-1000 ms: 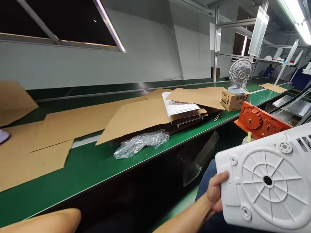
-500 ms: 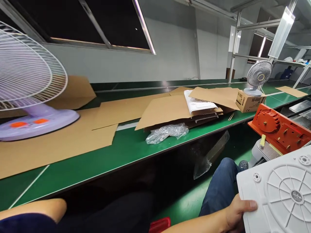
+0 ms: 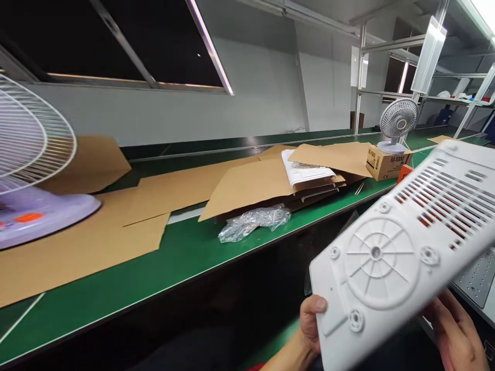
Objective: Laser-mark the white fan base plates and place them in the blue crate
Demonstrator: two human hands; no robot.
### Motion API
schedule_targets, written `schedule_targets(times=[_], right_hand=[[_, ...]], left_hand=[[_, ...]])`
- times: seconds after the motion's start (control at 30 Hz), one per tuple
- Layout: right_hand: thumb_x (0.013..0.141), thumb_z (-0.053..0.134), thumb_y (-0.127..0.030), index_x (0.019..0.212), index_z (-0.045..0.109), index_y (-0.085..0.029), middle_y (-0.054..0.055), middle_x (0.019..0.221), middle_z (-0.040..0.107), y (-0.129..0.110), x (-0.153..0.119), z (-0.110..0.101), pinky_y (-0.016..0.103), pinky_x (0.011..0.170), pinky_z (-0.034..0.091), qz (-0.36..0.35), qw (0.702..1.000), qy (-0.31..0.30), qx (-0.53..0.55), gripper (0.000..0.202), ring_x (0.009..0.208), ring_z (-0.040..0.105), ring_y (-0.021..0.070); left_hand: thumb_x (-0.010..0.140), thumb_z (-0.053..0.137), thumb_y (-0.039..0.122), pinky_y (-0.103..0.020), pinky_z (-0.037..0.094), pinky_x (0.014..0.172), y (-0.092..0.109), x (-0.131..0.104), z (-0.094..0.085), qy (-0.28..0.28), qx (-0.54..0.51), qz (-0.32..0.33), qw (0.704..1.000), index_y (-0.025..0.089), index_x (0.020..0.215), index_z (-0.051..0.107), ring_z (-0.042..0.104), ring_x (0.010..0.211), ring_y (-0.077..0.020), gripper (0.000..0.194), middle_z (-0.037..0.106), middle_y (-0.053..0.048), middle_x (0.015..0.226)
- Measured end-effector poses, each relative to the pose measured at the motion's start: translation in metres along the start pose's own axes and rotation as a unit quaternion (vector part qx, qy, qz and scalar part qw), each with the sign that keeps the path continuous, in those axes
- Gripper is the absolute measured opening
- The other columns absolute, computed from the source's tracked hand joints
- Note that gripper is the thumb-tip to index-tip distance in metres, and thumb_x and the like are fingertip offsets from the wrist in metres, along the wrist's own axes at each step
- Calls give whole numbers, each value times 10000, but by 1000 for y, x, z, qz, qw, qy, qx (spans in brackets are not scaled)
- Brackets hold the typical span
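A long white plastic panel [image 3: 410,237] is held up at a slant over the bench's front edge, at the right. It has a slotted vent at its upper end and a ribbed round moulding lower down. My left hand [image 3: 311,322] grips its left end, thumb on the visible face and fingers hidden behind. At the lower edge is my right hand [image 3: 458,335], its fingertips going behind the panel, so it supports that side. An orange part [image 3: 404,173] shows mostly covered behind the panel.
On the green bench [image 3: 185,257] lie cardboard sheets [image 3: 247,183], a crumpled clear plastic bag [image 3: 255,222], tweezers [image 3: 359,188] and stacked white panels [image 3: 305,172]. A lilac fan [image 3: 46,211] stands left; a smaller fan [image 3: 398,126] tops a box [image 3: 389,162].
The white panel has moved left and up with my left hand and now shows its vented end. My right hand has come into view. The head view has shifted right.
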State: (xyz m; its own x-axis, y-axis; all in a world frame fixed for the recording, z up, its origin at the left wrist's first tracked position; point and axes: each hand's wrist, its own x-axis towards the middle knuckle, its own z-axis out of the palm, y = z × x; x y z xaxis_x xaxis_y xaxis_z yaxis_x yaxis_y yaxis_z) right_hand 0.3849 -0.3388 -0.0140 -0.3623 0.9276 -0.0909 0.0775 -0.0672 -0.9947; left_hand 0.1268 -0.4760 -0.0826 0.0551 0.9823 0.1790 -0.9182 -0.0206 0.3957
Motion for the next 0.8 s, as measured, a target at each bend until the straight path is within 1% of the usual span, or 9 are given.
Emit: schedule_targets(times=[0.1, 0.2, 0.27, 0.33, 0.37, 0.43, 0.5, 0.67, 0.8], right_hand=[[835, 821, -716, 1198, 835, -278, 168, 1306, 751, 4, 3, 0, 504, 887, 688, 25, 998, -47, 28, 569, 1123, 744, 421], [800, 845, -742, 1101, 868, -238, 196, 1247, 767, 15, 4, -6, 457, 812, 700, 38, 997, -62, 16, 587, 1041, 766, 403], [803, 845, -747, 1088, 874, -238, 192, 1251, 768, 25, 4, -14, 443, 819, 702, 49, 996, -70, 15, 585, 1046, 768, 397], [807, 844, -749, 1091, 874, -240, 186, 1256, 769, 34, 3, -22, 431, 828, 703, 60, 996, -66, 15, 584, 1059, 768, 392], [800, 850, -750, 1090, 875, -240, 184, 1247, 772, 38, 3, -26, 427, 825, 703, 65, 996, -61, 17, 588, 1056, 769, 392], [773, 871, -748, 1080, 876, -239, 184, 1216, 781, 43, 2, -32, 427, 811, 705, 70, 996, -45, 25, 595, 1040, 772, 393], [757, 885, -741, 1070, 876, -238, 183, 1193, 787, 46, 2, -37, 426, 804, 704, 71, 996, -31, 34, 593, 1031, 773, 392], [730, 899, -751, 1047, 877, -234, 183, 1179, 789, 52, 1, -43, 409, 782, 703, 85, 995, -2, 53, 606, 1016, 773, 382], [687, 924, -759, 1015, 879, -230, 182, 1163, 793, 55, -1, -45, 420, 768, 705, 107, 992, 13, 70, 624, 995, 776, 386]], left_hand=[[790, 673, 443, -544, 668, 829, 42, -19, -15, 69, 54, 123, 989, 239, 1580, 586, 804, 896, -402, 820, 832, -142, 1142], [795, 700, 363, -366, 613, 506, 91, -24, -7, 185, 127, 304, 926, 355, 1604, 537, 740, 614, -279, 825, 843, -75, 1095], [768, 715, 295, -335, 624, 543, 121, -14, 10, 262, 170, 432, 846, 350, 1594, 540, 775, 751, -279, 846, 818, -63, 1241], [766, 714, 263, -387, 677, 796, 150, 3, 28, 304, 192, 521, 774, 304, 1577, 550, 777, 1052, -312, 828, 775, -48, 1361], [766, 712, 248, -421, 655, 943, 165, 11, 34, 312, 201, 542, 754, 277, 1561, 558, 738, 1185, -323, 810, 763, -37, 1386], [750, 706, 228, -473, 556, 1140, 196, 25, 36, 318, 236, 548, 737, 215, 1511, 576, 650, 1344, -330, 773, 754, -25, 1394], [725, 687, 242, -488, 498, 1199, 229, 34, 27, 329, 289, 539, 720, 152, 1448, 581, 611, 1384, -327, 736, 748, -30, 1383], [762, 613, 315, -484, 491, 1177, 307, 45, -16, 376, 355, 514, 684, 99, 1368, 526, 618, 1329, -305, 649, 727, -39, 1338], [853, 557, 467, -471, 494, 1150, 340, 54, -46, 410, 383, 473, 679, 86, 1336, 502, 635, 1257, -284, 618, 693, -54, 1329]])
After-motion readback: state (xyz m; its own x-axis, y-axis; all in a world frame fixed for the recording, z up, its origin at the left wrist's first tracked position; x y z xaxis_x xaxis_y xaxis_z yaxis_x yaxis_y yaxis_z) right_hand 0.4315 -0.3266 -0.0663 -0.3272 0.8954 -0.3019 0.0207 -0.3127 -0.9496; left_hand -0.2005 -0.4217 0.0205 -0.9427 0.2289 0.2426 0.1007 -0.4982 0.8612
